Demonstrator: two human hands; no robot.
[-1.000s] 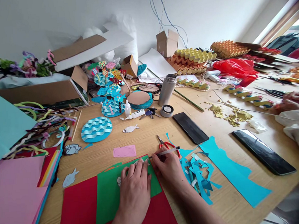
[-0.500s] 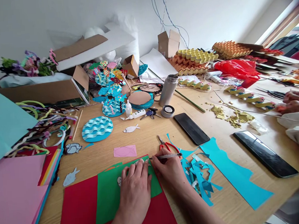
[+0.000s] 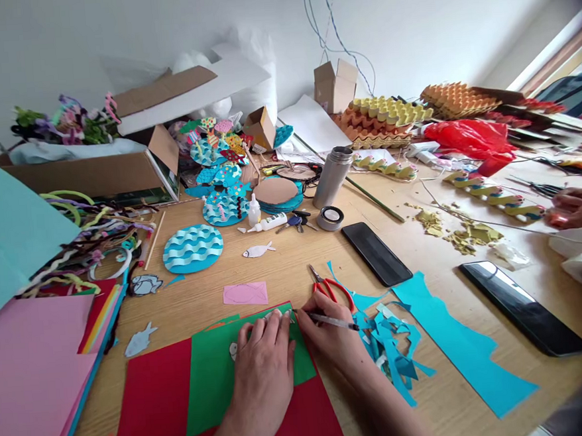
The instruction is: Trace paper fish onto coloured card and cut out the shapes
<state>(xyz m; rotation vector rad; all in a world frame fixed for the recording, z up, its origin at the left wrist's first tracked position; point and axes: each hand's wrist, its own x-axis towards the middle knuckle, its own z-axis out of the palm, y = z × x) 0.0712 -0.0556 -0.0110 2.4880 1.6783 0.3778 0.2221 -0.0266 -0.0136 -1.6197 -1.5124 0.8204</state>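
Observation:
My left hand (image 3: 262, 369) lies flat on a sheet of green paper (image 3: 208, 390), its fingers over a white fish cutout (image 3: 233, 350) that is mostly hidden. Red paper (image 3: 149, 407) lies beneath the green sheet. Gripped in my right hand (image 3: 332, 338) is a pen (image 3: 335, 321), tilted, with its tip near the green sheet's upper right corner by the fish's tail. Just beyond that hand are red-handled scissors (image 3: 332, 293). A pink paper piece with a drawn outline (image 3: 245, 293) and another fish cutout (image 3: 258, 250) lie farther up the table.
Blue paper scraps (image 3: 397, 353) and two phones (image 3: 377, 253) lie to the right. A metal flask (image 3: 333, 178) stands behind, near glue bottles (image 3: 270, 223) and a wavy blue disc (image 3: 192, 249). Coloured paper (image 3: 37, 375) is stacked left. Another person's hands (image 3: 579, 206) appear at far right.
The pen in my right hand has tipped, its rear end now lower and closer to me. My left hand stays on the green paper. The view has shifted slightly.

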